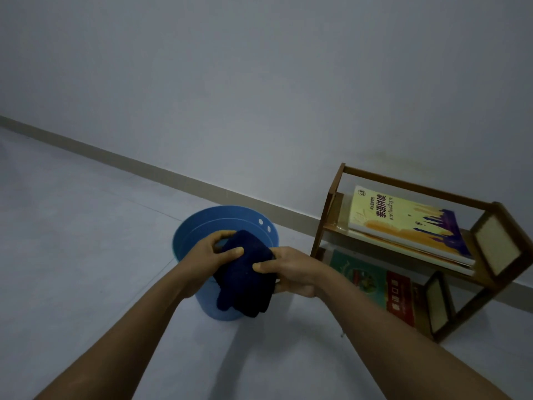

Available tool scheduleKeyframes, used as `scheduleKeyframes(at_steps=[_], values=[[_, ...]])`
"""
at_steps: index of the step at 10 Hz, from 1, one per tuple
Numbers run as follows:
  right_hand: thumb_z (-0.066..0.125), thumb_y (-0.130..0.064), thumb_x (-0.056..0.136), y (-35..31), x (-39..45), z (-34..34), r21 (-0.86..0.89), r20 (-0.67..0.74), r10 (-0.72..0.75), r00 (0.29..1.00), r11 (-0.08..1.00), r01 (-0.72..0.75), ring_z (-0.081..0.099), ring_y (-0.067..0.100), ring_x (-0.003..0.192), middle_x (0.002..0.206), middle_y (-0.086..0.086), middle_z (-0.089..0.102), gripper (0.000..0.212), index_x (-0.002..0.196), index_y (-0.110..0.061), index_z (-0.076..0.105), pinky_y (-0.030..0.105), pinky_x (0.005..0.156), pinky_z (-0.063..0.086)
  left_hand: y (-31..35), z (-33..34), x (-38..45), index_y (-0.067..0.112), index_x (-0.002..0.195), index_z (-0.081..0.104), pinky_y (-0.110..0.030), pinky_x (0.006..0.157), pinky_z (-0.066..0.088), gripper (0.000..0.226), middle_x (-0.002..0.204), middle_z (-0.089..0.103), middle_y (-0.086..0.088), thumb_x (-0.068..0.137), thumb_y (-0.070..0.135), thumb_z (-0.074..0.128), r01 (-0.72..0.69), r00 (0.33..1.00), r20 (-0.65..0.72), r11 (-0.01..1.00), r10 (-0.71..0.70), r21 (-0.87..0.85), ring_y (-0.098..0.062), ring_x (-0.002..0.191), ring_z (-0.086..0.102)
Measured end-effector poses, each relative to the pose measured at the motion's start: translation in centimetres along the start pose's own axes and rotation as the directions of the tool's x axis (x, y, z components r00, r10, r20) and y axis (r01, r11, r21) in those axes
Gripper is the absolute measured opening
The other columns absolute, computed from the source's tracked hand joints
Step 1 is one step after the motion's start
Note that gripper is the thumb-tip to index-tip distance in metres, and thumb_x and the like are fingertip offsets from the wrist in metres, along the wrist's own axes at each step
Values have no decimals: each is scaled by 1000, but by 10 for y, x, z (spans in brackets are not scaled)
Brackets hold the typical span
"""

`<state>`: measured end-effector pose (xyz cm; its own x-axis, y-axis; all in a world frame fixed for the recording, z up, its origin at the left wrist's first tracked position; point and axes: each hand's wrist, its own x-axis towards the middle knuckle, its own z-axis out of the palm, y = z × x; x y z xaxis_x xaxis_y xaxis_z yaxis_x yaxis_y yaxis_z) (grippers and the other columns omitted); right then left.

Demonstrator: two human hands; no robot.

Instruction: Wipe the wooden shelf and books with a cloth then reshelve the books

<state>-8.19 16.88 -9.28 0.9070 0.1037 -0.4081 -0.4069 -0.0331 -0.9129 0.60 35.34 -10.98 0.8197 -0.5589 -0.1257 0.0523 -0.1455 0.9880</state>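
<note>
Both the left hand [212, 252] and right hand [291, 269] grasp the folded cloth [245, 281] over the bucket [184, 241], likely so drips fall inside, beside the shelf [326, 223] against the wall.

Bare floor [72, 226] lies open left and near. The blue bucket [202, 226] stands centre; the wooden shelf [403, 186] blocks the right, against the wall [259, 82].

The pale tiled floor [86, 226] carried a round blue plastic bucket [190, 235] near centre and, at its three o'clock, a small brown wooden two-tier shelf [415, 183]. A yellow paperback book [403, 220] lay flat on the upper tier, a green-and-red book [375, 281] on the lower.
</note>
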Motion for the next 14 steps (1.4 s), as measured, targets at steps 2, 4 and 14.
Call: scheduleKeyframes(at_steps=[2,4,14], values=[[65,-24,87,23,24,12,-394,-305,17,952,908,-143,63,24,99,113,11,62,33,114,-15,49,42,84,58,-14,6,42,22,118,64,-31,87,52,29,109,69,2,89,23,64,-138,990,98,791,99,596,-11,98,62],[72,-38,76,17,33,9,-944,-101,-349,932,330,21,43,27,121,137,7,41,72,136,-20,36,43,97,43,-34,4,48,30,127,56,-37,90,50,36,116,64,0,93,39,52,-229,968,144,484,206,844,-15,102,59],[56,-24,93,28,38,20,-999,-26,-309,951,38,-15,-7,25,148,161,9,-6,82,152,-9,1,49,120,1,-30,38,17,6,149,16,-45,114,29,99,155,28,-13,75,48,68,39,996,-8,370,-85,928,-26,142,30]])
